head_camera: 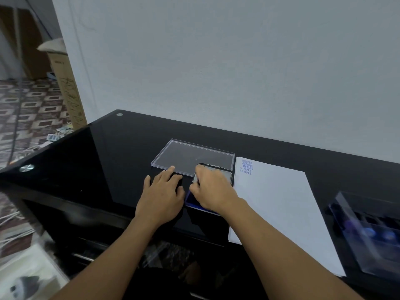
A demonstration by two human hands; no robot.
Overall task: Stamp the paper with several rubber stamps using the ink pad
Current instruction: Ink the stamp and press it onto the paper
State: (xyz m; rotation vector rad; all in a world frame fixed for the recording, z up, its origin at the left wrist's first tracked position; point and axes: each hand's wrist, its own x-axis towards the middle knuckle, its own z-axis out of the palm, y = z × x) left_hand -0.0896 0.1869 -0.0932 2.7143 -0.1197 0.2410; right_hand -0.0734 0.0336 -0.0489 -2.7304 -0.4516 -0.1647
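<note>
Head view: the left hand (161,197) lies flat with its fingers nearly straight, resting on a small black object (179,177) on the black glass table (97,159). Its index fingertip reaches the near edge of a clear plastic tray (192,155). The right hand (213,189) is just beside it, fingers curled down tightly round a stamp (195,178), of which only a pale grey sliver shows at the fingertips. That hand sits over the blue ink pad (191,200), whose black lid (218,167) stands behind the knuckles.

The ink pad's long axis runs from the table's near edge toward its far edge. It lies between the black object and the paper (281,208), close against the paper's left edge. The paper lies lengthwise the same way, leaning right, with its near end at the table's near edge. Blue stamped words (246,167), AMENDED and SAMPLE, sit in its far left corner.

Bare glass stretches from the left hand to the table's left corners. A blurred clear box (372,234) stands near the right edge, apart from the paper.
</note>
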